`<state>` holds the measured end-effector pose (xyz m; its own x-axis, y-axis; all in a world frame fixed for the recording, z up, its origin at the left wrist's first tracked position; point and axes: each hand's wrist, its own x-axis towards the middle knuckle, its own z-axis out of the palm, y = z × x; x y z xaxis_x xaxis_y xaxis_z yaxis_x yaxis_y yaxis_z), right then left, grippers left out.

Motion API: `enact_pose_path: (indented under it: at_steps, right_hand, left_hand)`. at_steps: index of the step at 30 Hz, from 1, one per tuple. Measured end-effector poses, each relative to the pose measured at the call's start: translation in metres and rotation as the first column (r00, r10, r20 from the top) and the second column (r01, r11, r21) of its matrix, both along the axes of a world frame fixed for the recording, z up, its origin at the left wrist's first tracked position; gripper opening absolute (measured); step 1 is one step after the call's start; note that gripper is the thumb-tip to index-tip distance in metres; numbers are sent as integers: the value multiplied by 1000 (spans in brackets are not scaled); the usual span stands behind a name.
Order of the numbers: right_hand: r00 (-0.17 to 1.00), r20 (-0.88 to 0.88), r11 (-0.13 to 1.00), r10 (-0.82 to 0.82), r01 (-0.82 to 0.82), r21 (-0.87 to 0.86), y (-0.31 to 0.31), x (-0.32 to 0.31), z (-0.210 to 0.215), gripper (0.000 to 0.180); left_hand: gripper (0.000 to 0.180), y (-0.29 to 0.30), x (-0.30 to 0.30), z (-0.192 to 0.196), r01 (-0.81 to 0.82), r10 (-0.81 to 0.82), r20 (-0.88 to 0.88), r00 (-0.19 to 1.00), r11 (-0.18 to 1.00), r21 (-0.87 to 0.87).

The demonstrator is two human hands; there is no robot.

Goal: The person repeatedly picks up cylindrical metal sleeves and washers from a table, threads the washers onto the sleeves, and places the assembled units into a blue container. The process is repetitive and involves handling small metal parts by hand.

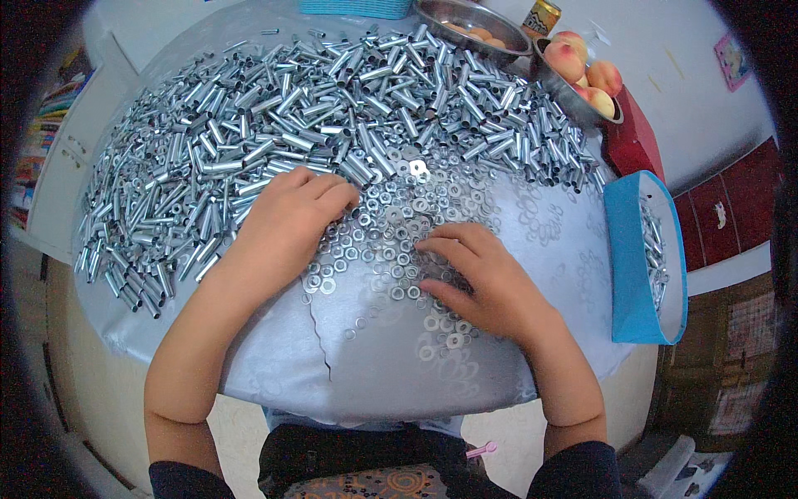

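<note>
A mass of loose silver hardware covers the table. Short metal tubes point(307, 108) are heaped across its far half, and hex nuts and flat washers point(403, 212) spread out in front of them. My left hand point(291, 220) rests where the tubes meet the nuts, fingers curled down; their tips and anything under them are hidden. To the right, my right hand point(474, 274) lies over the nuts and washers, thumb and fingers apart, with no piece seen gripped. Several larger washers point(453, 339) lie below its wrist side, near the front edge.
A blue fabric bin point(619, 266) holding metal pieces stands at the right edge. Behind it are a red box point(632, 137), a bowl of peaches point(573, 104), a metal bowl of eggs point(507, 54) and a can point(542, 17). A blue basket point(353, 7) stands at the back.
</note>
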<state>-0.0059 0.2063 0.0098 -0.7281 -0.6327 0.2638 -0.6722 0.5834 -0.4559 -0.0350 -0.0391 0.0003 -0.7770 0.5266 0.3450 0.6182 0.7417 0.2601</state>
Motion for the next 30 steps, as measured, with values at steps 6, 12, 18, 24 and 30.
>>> enact_pose_path:
  at_steps: [6, 12, 18, 24, 30]
  right_hand:
    - [1000, 31, 1000, 0, -1, 12, 2, 0, 1, 30]
    - [999, -12, 999, 33, -32, 24, 2, 0, 0, 29]
    - [999, -46, 1000, 23, -22, 11, 2, 0, 3, 30]
    - [997, -42, 982, -58, 49, -184, -9, 5, 4, 36]
    - [990, 124, 970, -68, 95, -224, -13, 13, 5, 29]
  left_hand:
    - [22, 0, -5, -6, 9, -9, -1, 1000, 993, 121]
    - [24, 1, -8, -6, 53, -27, -90, 996, 953, 298]
    - [23, 10, 3, 8, -172, -26, 259, 966, 683, 710]
    - [27, 36, 24, 8, -388, -426, 465, 776, 260, 884]
    - [29, 56, 43, 7, -424, -589, 474, 654, 234, 875]
